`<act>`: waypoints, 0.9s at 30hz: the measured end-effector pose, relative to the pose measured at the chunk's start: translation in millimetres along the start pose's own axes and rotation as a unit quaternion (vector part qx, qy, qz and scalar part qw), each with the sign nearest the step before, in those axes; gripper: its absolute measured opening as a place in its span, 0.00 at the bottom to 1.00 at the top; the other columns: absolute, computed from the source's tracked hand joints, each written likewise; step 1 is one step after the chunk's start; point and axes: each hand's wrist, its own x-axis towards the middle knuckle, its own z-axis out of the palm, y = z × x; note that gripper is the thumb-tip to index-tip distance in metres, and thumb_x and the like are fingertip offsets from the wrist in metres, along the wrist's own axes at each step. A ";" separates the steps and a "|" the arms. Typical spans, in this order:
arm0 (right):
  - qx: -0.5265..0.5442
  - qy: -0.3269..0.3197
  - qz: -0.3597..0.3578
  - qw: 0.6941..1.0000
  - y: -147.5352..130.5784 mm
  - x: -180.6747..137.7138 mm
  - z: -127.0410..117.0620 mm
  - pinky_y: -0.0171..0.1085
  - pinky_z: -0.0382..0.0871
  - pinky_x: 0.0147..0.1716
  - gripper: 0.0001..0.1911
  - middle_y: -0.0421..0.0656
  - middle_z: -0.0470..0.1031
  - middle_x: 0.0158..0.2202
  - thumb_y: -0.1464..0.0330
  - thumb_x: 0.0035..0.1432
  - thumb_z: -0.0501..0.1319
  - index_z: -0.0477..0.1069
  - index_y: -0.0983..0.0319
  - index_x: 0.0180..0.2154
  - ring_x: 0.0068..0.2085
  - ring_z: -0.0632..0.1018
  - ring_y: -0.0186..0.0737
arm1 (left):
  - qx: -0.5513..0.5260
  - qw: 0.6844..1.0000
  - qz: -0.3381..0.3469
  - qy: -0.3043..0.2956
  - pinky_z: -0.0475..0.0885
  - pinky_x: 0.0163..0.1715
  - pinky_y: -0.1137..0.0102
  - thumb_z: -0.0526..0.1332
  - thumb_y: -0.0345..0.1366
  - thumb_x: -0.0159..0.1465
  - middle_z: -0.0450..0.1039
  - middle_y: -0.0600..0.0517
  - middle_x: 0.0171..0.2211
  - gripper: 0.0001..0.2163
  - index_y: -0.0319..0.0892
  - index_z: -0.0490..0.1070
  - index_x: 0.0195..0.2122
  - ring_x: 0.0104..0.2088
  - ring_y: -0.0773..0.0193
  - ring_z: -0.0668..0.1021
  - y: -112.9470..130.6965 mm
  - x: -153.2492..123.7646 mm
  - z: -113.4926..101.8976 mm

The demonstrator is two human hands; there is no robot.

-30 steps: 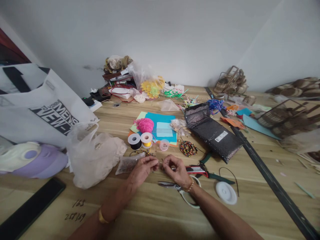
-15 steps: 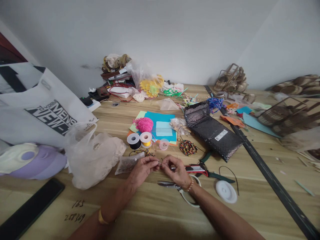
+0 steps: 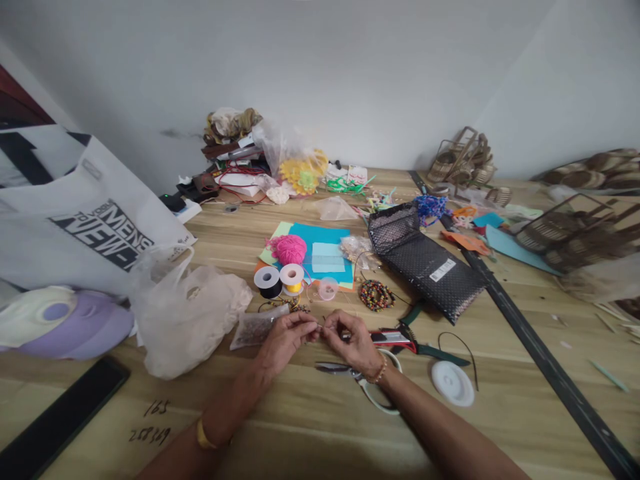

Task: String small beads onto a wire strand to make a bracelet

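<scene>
My left hand (image 3: 286,339) and my right hand (image 3: 353,340) meet fingertip to fingertip low over the wooden table (image 3: 310,427). Both pinch something tiny between them, too small to name, perhaps a bead on a thin wire. A small clear bag of beads (image 3: 256,327) lies just left of my left hand. Scissors (image 3: 357,380) with white handles lie under my right wrist. A beaded bracelet pile (image 3: 376,295) sits just beyond my hands. Black (image 3: 269,281) and yellow (image 3: 293,277) thread spools stand behind them.
A crumpled plastic bag (image 3: 185,313), a white tote bag (image 3: 90,227) and a dark phone (image 3: 60,420) lie left. A black bubble mailer (image 3: 425,263), a white lid (image 3: 453,384), pliers (image 3: 400,339) and wicker baskets (image 3: 570,233) lie right. Pink yarn (image 3: 290,249) rests on coloured paper.
My hands have stayed together over the same spot with only slight finger movement; the view has shifted a little.
</scene>
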 end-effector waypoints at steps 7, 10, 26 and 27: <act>0.000 -0.007 0.009 1.000 -0.3 0.4 -0.1 0.30 0.59 0.22 0.08 0.38 0.66 0.21 0.66 0.58 0.58 0.67 0.63 0.28 0.23 0.65 0.31 | 0.000 1.000 0.000 -0.005 0.69 0.29 0.73 0.75 0.35 0.43 0.76 0.52 0.22 0.12 0.36 0.77 0.26 0.24 0.68 0.76 -0.3 -0.1 -1.0; -0.001 -0.011 0.009 1.000 0.0 0.5 -0.1 0.30 0.59 0.22 0.09 0.38 0.66 0.21 0.65 0.59 0.58 0.68 0.63 0.28 0.23 0.65 0.31 | 0.009 1.000 -0.001 -0.002 0.69 0.29 0.72 0.75 0.35 0.43 0.76 0.52 0.22 0.12 0.36 0.77 0.26 0.24 0.68 0.76 -0.3 0.0 -1.1; -0.002 -0.018 0.003 1.000 -2.2 0.7 -0.3 0.30 0.59 0.23 0.08 0.38 0.67 0.22 0.67 0.57 0.58 0.67 0.63 0.27 0.23 0.66 0.31 | 0.016 1.000 0.000 0.003 0.68 0.29 0.72 0.75 0.35 0.43 0.75 0.52 0.22 0.12 0.35 0.77 0.26 0.25 0.67 0.75 0.1 0.4 -0.5; 0.000 -0.017 0.003 1.000 -2.3 0.7 -0.2 0.30 0.59 0.23 0.08 0.38 0.67 0.22 0.67 0.58 0.58 0.67 0.63 0.27 0.23 0.66 0.31 | 0.014 1.000 -0.001 0.002 0.68 0.29 0.71 0.75 0.35 0.43 0.75 0.51 0.22 0.12 0.35 0.77 0.26 0.25 0.67 0.75 0.2 0.5 -0.5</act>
